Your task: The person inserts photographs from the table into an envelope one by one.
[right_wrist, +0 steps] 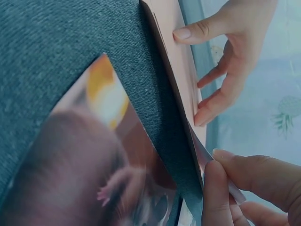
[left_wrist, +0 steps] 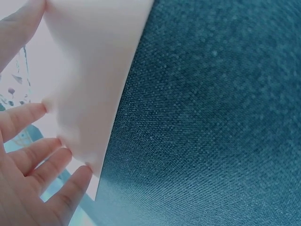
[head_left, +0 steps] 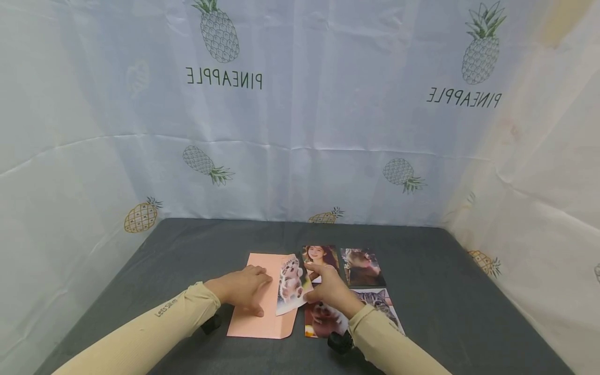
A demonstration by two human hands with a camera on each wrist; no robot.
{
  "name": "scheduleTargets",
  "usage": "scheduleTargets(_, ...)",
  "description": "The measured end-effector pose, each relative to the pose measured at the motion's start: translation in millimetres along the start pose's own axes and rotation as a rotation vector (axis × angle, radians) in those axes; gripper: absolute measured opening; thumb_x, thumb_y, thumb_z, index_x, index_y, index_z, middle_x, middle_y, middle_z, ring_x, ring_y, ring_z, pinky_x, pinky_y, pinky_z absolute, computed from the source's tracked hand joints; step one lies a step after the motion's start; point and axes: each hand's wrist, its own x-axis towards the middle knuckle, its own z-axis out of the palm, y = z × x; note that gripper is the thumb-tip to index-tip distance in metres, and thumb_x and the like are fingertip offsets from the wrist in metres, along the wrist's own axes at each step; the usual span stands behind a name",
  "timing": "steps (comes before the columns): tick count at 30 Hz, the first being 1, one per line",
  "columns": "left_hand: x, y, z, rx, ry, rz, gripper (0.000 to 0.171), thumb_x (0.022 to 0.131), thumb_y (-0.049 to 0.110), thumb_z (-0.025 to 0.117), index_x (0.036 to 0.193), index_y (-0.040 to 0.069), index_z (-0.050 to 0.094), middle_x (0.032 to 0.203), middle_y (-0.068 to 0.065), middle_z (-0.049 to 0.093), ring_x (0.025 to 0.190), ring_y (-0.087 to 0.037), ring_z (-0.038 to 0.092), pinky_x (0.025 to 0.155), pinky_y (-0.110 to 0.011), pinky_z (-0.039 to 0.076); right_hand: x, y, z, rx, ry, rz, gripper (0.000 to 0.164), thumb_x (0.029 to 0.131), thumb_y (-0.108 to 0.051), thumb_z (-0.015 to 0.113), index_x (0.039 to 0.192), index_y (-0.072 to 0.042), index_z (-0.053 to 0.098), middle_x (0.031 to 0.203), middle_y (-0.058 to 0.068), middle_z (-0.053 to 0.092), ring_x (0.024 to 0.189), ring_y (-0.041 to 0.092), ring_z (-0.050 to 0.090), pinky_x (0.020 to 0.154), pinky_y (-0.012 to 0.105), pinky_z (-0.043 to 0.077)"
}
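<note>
A pink envelope [head_left: 250, 325] lies on the dark tabletop in the head view. My left hand [head_left: 240, 288] rests on it with spread fingers, the fingertips touching its surface in the left wrist view [left_wrist: 28, 160]. Between thumb and fingers my right hand [head_left: 334, 290] pinches the right edge of a photo card [head_left: 290, 285] printed with a pale spotted furry animal. The card is tilted over the envelope's right part. In the right wrist view, the card's held end sticks out at the envelope's open side edge [right_wrist: 176, 94].
Right of the envelope, several photo cards lie in two rows: a portrait [head_left: 328, 255], a dark reddish picture [head_left: 363, 268], a furry animal [head_left: 323, 320] and a grey tabby cat [head_left: 382, 301]. Pineapple-print curtains [head_left: 290, 177] enclose the table [head_left: 436, 291].
</note>
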Motion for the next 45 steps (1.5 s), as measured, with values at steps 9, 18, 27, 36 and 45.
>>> scheduleTargets(9,0.2,0.6,-0.2,-0.012,-0.010,-0.016,0.077,0.070,0.044,0.083,0.131,0.007,0.056,0.141,-0.013,0.048,0.131,-0.028,0.042,0.107,-0.044,0.040,-3,-2,5,-0.029,0.051,0.005,0.078,0.060,0.009,0.079,0.133,0.005,0.053,0.092,0.012,0.064,0.053,0.010,0.050,0.050,0.024,0.047)
scheduleTargets(18,0.7,0.8,-0.3,-0.011,-0.013,-0.016,0.077,0.069,0.044,0.083,0.131,0.007,0.056,0.140,-0.013,0.048,0.130,-0.027,0.043,0.106,-0.044,0.041,-9,-3,10,0.007,0.025,0.068,0.076,0.068,0.003,0.078,0.138,0.002,0.048,0.099,0.013,0.060,0.056,0.010,0.052,0.051,0.025,0.046)
scheduleTargets(27,1.3,1.2,0.2,-0.008,-0.020,-0.030,0.078,0.069,0.046,0.084,0.132,0.009,0.056,0.141,-0.011,0.048,0.130,-0.026,0.042,0.106,-0.042,0.042,-13,-5,15,0.045,0.023,-0.003,0.051,0.082,-0.001,0.069,0.130,0.009,0.054,0.088,0.008,0.063,0.065,0.012,0.063,0.056,0.025,0.051)
scheduleTargets(36,1.3,1.9,-1.2,-0.015,-0.026,-0.036,0.078,0.069,0.046,0.084,0.132,0.009,0.056,0.141,-0.011,0.048,0.131,-0.025,0.043,0.107,-0.042,0.041,-10,-11,22,0.071,0.024,-0.001,0.050,0.081,0.004,0.068,0.128,0.011,0.053,0.087,0.009,0.062,0.060,0.009,0.056,0.057,0.025,0.054)
scheduleTargets(45,2.7,1.3,0.2,-0.006,-0.038,-0.049,0.079,0.069,0.048,0.083,0.132,0.009,0.056,0.140,-0.010,0.048,0.130,-0.024,0.043,0.107,-0.040,0.040,-7,-12,31,0.105,0.029,0.083,0.050,0.081,0.009,0.065,0.129,0.013,0.050,0.085,0.008,0.055,0.069,0.015,0.057,0.059,0.030,0.057)
